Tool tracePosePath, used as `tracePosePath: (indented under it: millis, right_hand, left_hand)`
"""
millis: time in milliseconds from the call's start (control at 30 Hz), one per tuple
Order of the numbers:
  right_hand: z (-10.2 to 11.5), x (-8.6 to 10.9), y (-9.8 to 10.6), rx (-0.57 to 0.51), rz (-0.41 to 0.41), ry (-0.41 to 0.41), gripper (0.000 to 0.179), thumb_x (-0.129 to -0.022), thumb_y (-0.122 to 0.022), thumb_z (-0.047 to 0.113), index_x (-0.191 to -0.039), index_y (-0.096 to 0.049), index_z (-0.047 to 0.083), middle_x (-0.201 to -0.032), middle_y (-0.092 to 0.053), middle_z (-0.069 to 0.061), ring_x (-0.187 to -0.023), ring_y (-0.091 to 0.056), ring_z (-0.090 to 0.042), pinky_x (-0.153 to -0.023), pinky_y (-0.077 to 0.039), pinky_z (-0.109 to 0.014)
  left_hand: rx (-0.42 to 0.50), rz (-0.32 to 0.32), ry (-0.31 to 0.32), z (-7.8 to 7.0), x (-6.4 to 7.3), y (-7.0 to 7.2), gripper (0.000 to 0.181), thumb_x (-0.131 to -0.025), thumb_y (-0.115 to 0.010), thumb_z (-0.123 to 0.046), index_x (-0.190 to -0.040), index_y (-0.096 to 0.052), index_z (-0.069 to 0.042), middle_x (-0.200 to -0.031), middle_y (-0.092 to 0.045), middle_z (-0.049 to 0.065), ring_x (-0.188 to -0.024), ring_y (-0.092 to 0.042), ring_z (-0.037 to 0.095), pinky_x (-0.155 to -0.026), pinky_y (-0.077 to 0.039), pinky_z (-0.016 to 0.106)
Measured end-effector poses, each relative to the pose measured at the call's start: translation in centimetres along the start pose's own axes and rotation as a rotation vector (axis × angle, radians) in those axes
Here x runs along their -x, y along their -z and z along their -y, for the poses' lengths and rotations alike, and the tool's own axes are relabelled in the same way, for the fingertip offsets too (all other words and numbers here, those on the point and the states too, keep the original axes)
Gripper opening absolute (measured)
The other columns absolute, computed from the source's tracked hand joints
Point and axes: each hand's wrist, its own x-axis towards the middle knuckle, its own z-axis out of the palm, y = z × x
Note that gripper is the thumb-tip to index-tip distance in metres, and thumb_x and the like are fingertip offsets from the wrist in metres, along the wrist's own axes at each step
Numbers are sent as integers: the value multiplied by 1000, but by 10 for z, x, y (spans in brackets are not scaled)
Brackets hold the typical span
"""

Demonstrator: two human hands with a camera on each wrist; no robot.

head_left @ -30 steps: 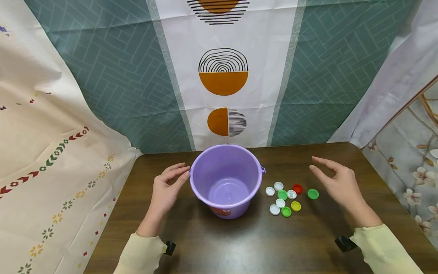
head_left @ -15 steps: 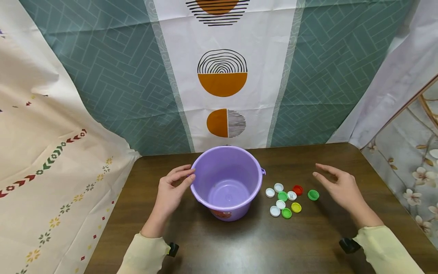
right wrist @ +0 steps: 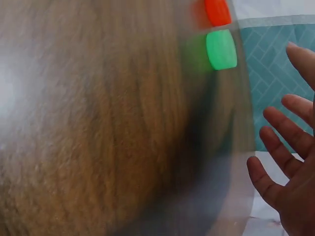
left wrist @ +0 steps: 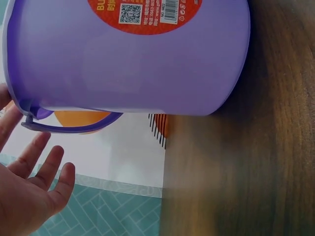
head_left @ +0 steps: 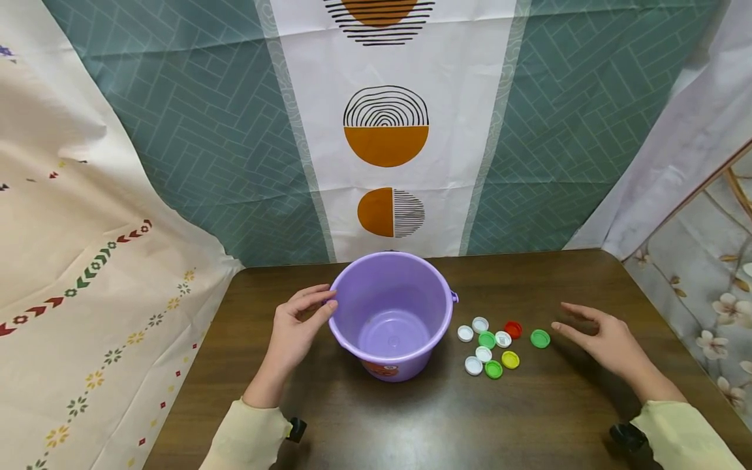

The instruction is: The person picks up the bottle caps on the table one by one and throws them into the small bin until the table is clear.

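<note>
A purple bucket [head_left: 388,352] stands upright on the dark wooden table, and nothing shows inside it. My left hand [head_left: 298,325] is at its left side, thumb and index fingertips right at the rim; the left wrist view shows the other fingers [left wrist: 49,167] loosely spread near the handle [left wrist: 74,129]. Several bottle caps in white, green, red and yellow lie right of the bucket, among them a yellow cap [head_left: 510,360] and a red cap [head_left: 513,329]. Nearest to my right hand [head_left: 608,343] is a green cap [head_left: 540,338]. That hand hovers with relaxed fingers, holding nothing.
Behind the table [head_left: 446,418] hangs a patterned teal and white cloth [head_left: 564,130]. A cream cloth [head_left: 117,294] drapes along the left side, and a floral cloth [head_left: 705,294] borders the right. The orange label [left wrist: 147,14] faces the left wrist camera.
My right hand has moved right and toward me, away from the caps. My left hand has shifted slightly right, its fingertips now overlapping the bucket's rim. Bucket and caps stay put.
</note>
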Motion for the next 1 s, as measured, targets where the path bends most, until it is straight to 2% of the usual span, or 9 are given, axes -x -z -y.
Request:
tracePosePath:
  millis: [100, 233, 467, 700, 1000]
  right_hand:
    - [-3, -1, -3, 34, 10, 10, 75, -81, -60, 60, -139, -45, 15, -134, -51, -18, -112, -51, -40, -79, -44, -56]
    - [-6, -3, -10, 72, 18, 31, 77, -74, -67, 62, -134, -50, 16, -126, -55, -13, -105, -47, -27, -74, -44, -41]
    - [-8, -5, -19, 89, 36, 56, 78, -66, -74, 61, -129, -56, 17, -115, -61, -8, -94, -47, -21, -68, -40, -27]
    - [-10, -7, -25, 132, 36, 89, 78, -59, -77, 64, -121, -62, 19, -107, -62, -3, -91, -51, -20, -69, -42, -26]
    - [-11, -8, -30, 135, 7, 132, 67, -60, -77, 62, -113, -67, 23, -100, -62, 3, -87, -52, -15, -68, -43, -23]
  left_hand:
    - [0, -7, 1, 0, -2, 1, 27, -82, -72, -15, -106, -70, 0, -118, -63, 14, -111, -59, 23, -90, -48, 22]
    - [-10, -9, 3, 1, -3, 1, 27, -83, -72, -15, -105, -70, -1, -118, -63, 12, -111, -59, 22, -88, -46, 19]
    - [-11, -12, -11, 3, -4, 0, 26, -83, -71, -12, -106, -70, 0, -118, -63, 15, -109, -60, 23, -88, -50, 26]
    - [-16, -13, -9, 2, -5, -1, 26, -83, -71, -13, -105, -70, -1, -119, -63, 18, -110, -60, 23, -91, -49, 34]
    - [6, -21, 14, 4, -4, -2, 25, -83, -71, -13, -105, -70, -1, -119, -62, 18, -113, -58, 21, -90, -49, 26]
